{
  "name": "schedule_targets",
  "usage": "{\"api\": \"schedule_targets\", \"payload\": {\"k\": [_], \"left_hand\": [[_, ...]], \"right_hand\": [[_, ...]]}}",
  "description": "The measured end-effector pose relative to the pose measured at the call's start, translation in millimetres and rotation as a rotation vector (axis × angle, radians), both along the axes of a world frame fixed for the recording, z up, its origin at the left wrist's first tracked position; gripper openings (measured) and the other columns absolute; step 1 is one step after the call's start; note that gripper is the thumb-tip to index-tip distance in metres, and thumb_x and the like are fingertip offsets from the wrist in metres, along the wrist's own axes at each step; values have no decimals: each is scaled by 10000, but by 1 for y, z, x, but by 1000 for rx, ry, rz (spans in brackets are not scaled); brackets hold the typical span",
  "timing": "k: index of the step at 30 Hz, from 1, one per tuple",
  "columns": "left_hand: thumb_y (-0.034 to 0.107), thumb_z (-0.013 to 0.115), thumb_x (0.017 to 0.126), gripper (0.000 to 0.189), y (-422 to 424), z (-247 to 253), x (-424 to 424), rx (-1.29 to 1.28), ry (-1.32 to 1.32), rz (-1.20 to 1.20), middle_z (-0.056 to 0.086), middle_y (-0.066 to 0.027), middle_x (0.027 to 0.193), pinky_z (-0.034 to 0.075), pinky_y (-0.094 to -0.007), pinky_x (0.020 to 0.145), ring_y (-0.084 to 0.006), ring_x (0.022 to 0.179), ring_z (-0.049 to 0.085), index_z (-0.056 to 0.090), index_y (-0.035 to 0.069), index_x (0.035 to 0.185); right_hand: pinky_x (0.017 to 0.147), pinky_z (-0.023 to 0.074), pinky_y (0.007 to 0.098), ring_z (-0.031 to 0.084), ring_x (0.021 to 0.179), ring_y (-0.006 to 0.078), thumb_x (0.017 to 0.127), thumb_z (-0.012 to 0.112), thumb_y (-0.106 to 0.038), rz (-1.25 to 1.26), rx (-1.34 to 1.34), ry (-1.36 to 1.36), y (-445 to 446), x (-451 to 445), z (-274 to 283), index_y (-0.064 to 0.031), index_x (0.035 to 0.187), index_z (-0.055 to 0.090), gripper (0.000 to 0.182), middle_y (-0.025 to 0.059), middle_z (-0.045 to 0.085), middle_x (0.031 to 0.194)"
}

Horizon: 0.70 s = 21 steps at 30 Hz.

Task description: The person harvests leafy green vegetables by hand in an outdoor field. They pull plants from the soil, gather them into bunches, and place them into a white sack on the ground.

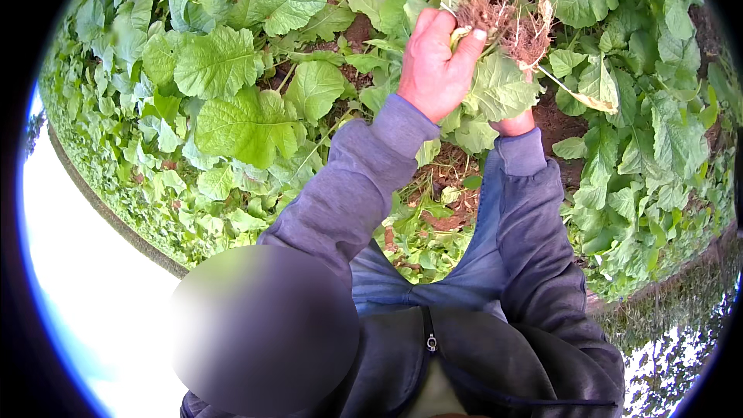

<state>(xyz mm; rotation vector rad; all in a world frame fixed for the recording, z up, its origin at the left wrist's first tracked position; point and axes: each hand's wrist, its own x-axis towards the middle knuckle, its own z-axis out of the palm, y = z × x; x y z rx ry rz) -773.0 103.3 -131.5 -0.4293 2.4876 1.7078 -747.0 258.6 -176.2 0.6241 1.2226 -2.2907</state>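
My left hand (436, 64) grips uprooted leafy green plants near their base, thumb on top and fingers curled around a yellowish stalk. One soil-covered root clump (479, 11) sticks up beyond its fingertips. A second brown root clump (527, 39) points upward beside it, with a withered yellow leaf (595, 103) trailing to the right. My right hand (515, 123) is around the bunch from below; a broad green leaf (504, 88) hides most of its fingers. A bit of finger shows just under the second clump.
Dense broad-leaved greens (232, 69) grow on the left, and more leafy plants (633, 122) on the right. Reddish-brown soil (450, 186) shows between my legs in blue jeans (490, 215). Trees (667, 348) stand at the lower right rim. A blurred round patch covers the lower left.
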Motion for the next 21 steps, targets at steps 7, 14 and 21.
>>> {"api": "schedule_targets", "payload": {"k": [7,14,21], "left_hand": [[753,499,916,1138,2,88,18,201,-24,-86,282,-276,1559,197,-434,1210,-395,1469,262,79,-76,1574],[828,630,756,1373,-36,253,49,525,-27,-72,126,-270,1656,56,-499,1246,-360,1558,103,-5,-62,1588],[531,927,548,1315,-96,328,173,-58,17,6,425,-276,1484,140,-579,1211,-405,1449,367,265,-72,1511]], "right_hand": [[1086,428,347,513,1305,196,844,777,-58,393,23,-27,5,-7,131,-38,1483,422,731,103,498,1460],[935,548,362,673,1044,205,725,800,103,385,274,236,-31,-3,263,10,1315,579,637,83,683,1194],[924,549,349,668,1040,226,765,766,73,466,259,204,-119,59,389,14,1294,563,570,107,668,1180]]}}
